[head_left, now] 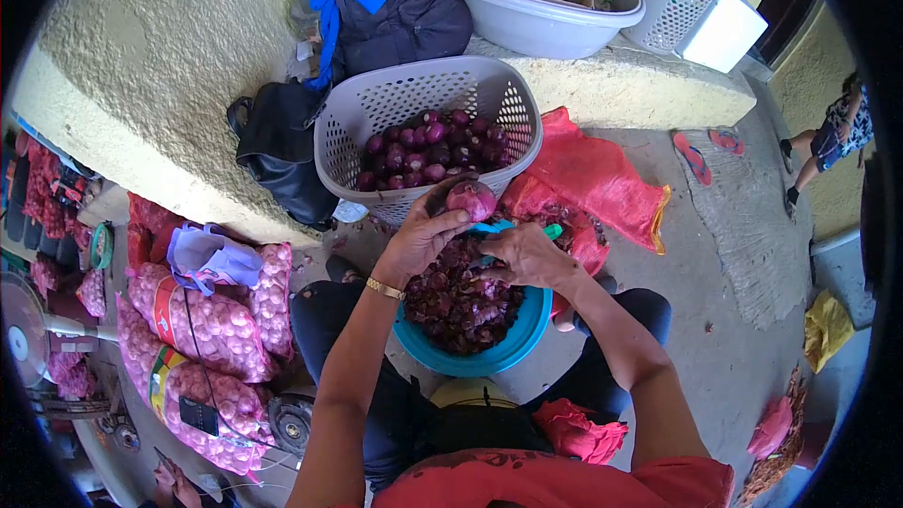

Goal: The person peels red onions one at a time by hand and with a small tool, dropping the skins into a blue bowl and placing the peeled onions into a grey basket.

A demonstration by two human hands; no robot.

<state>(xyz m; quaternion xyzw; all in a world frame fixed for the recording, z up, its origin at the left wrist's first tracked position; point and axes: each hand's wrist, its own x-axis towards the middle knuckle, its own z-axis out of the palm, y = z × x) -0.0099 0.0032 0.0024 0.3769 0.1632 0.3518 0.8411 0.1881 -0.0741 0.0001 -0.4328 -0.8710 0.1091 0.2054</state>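
Observation:
My left hand (420, 237) holds a peeled red onion (471, 198) above a blue bowl (508, 348) full of dark onion skins. Beside it, my right hand (527, 256) grips a small knife with a teal handle (550, 231), the blade toward the onion. Just beyond my hands stands a grey perforated basket (376, 108) partly filled with red onions. A gold bracelet sits on my left wrist. My knees flank the bowl.
Mesh sacks of onions (202, 339) lie on the left beside a scale. Red net bags (593, 179) lie right of the basket. A black bag leans on the concrete ledge, which carries a grey basin and a white basket. A person stands at far right.

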